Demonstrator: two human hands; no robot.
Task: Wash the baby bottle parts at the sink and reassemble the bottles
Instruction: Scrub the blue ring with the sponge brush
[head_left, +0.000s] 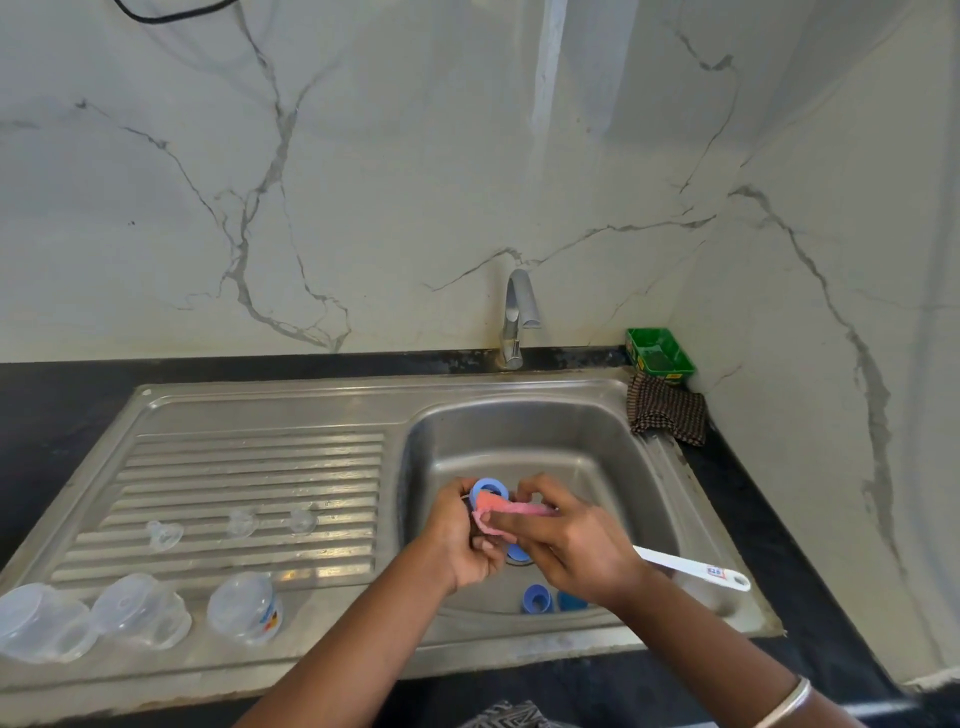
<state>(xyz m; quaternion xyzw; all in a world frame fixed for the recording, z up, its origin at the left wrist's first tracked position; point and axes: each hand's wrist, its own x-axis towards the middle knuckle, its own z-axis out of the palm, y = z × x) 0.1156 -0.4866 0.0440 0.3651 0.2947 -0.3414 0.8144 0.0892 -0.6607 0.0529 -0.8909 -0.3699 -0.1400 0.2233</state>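
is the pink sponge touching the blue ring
Touching. The head view shows the pink sponge pressed against the round blue plastic ring, overlapping its lower rim with no gap, both held between the left hand and right hand.

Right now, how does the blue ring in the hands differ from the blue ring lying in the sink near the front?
The held blue ring is up above the sink, gripped by the left hand, while the lying blue ring rests on the sink floor, untouched. The held ring is rubbed with a pink cloth by the right hand; the lying ring has no cloth on it. Both are blue plastic rings with an open centre.
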